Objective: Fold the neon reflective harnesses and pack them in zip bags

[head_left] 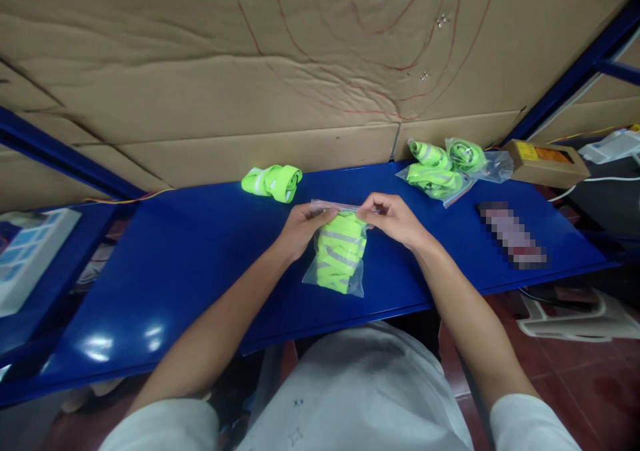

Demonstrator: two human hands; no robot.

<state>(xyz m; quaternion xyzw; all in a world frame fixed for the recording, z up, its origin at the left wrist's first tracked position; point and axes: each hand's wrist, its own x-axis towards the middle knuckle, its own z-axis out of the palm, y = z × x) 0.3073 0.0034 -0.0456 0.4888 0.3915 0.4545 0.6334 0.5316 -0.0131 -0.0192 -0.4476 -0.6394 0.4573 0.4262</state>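
Plastic bag [357, 281] with a lime-green strap [340, 251] folded inside sits between the two hands, over the middle of the blue table [175, 271]; whether its lower edge touches the tabletop is hard to tell. Left hand [304, 228] is clamped on the bag's top left corner, thumb laid across the front and pointing inward, most of the other fingers hidden behind the plastic. Right hand [393, 217] pinches the top right corner between thumb and curled forefinger, its remaining fingers tucked mostly out of sight. Both forearms reach forward and slant inward to the bag, elbows wide, the upper arms running into pale sleeves cut off by the lower edge of the view. Glare and folds in the plastic blur the strap's grey stripes, and I cannot tell whether the seal is closed. Beyond the bag to the left lies a loose green strap [273, 182]; beyond it to the right, packed straps [436, 174] overlap, so their number is unclear, next to a small cardboard box [545, 164]. Well right of the bag is a phone [515, 235], its face masked by coarse squares
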